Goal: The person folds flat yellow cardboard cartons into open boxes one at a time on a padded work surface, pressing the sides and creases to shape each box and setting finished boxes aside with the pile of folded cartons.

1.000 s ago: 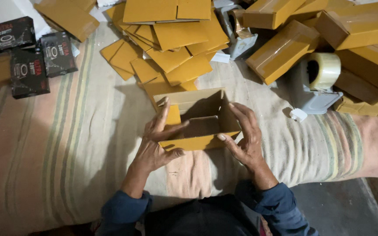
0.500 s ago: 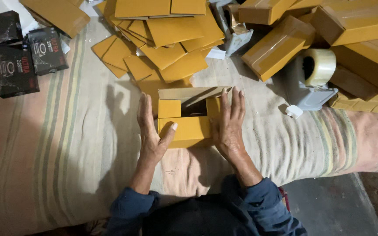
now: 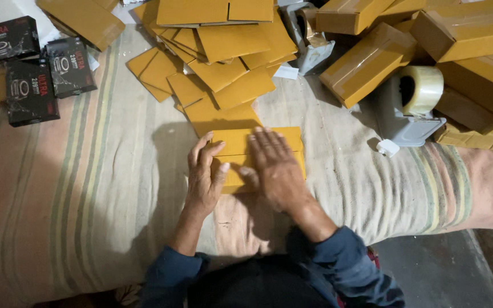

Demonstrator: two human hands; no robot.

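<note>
**Flaps pressed shut on a small cardboard box**

Half a second earlier both hands stood upright against the sides of the small yellow-brown cardboard box (image 3: pixel 256 154) with its top flaps half raised; now the flaps are down and the palms lie over them.

Head view: the box sits on the striped cloth-covered bed (image 3: pixel 87 199), just in front of the person and touching the near edge of a heap of flat box blanks (image 3: pixel 223 68). The left hand (image 3: pixel 203 177) lies flat on the box's left end, fingers (image 3: pixel 199 149) stretched out and slightly spread, grasping nothing. The right hand (image 3: pixel 278 168) is blurred but also looks flat, palm down over the seam, fingers released rather than curled.

As a judgement, the box is light, thin card: stiff along its folded edges, springy at the flaps, easily dented in the middle of a panel. It would best be held by two opposite side walls near the corners, with a thumb kept over the flap seam.

Well to the right stands a grey tape dispenser (image 3: pixel 409 117) with a clear roll, among assembled boxes (image 3: pixel 366 63). Black product cartons (image 3: pixel 29 74) lie far left.
</note>
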